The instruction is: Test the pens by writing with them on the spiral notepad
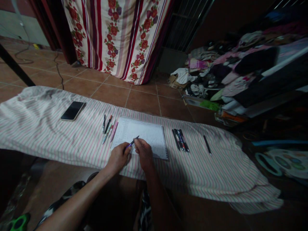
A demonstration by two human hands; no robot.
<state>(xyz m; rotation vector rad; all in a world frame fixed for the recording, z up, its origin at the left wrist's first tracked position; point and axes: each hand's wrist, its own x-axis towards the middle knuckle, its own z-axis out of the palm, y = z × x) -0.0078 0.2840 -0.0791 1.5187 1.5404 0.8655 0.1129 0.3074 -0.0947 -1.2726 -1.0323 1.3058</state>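
Observation:
A spiral notebook (144, 134) lies open on a striped cloth (43, 128) over a low surface. My left hand (119, 157) is closed on the purple barrel of a pen (133, 142) at the notebook's near edge. My right hand (143, 152) sits right beside it, fingers curled, with its fingertips pinching the same pen near its middle. The pen's dark tip points up and to the right over the page.
Several pens (108, 127) lie left of the notebook, several dark pens (180, 140) to its right, and one lone pen (207, 145) further right. A phone (72, 110) rests at the left. A floral curtain (117, 35) hangs behind; a clothes pile (235, 70) fills the right.

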